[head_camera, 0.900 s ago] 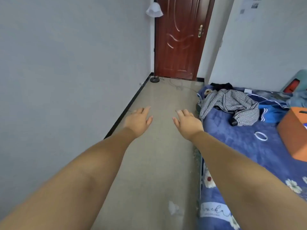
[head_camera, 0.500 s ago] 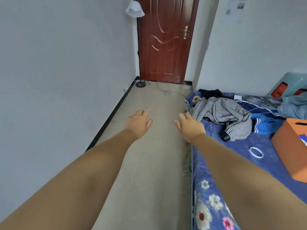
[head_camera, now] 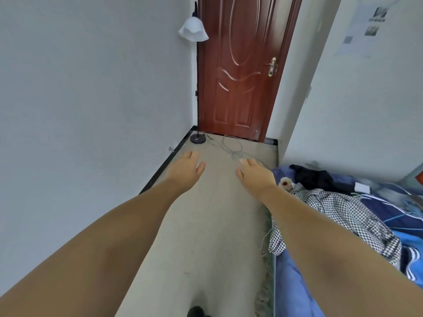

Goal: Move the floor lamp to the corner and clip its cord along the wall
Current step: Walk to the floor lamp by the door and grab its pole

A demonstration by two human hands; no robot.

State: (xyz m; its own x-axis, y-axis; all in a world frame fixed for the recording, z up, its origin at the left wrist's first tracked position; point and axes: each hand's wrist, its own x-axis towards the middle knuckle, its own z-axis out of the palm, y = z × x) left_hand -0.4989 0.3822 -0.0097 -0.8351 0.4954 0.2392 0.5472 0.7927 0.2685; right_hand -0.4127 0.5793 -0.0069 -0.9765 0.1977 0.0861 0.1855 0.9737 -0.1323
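Note:
The floor lamp stands in the far left corner beside the door: a white bell shade [head_camera: 193,29] on a thin black pole down to a round black base [head_camera: 198,138]. Its cord [head_camera: 231,148] lies in loose loops on the floor in front of the door. A small clip [head_camera: 171,149] sticks out low on the left wall. My left hand [head_camera: 186,169] and my right hand [head_camera: 255,175] are stretched out ahead over the floor, palms down, fingers apart, holding nothing, well short of the lamp.
A red-brown door [head_camera: 242,72] closes the end of the narrow passage. A bed [head_camera: 297,282] with a blue cover runs along the right, with a checked garment [head_camera: 338,216] and dark clothes on it. A black skirting [head_camera: 164,165] lines the left wall.
The view has moved forward toward the door, and the lamp, cord and corner now look larger and nearer. Both hands stay outstretched and empty.

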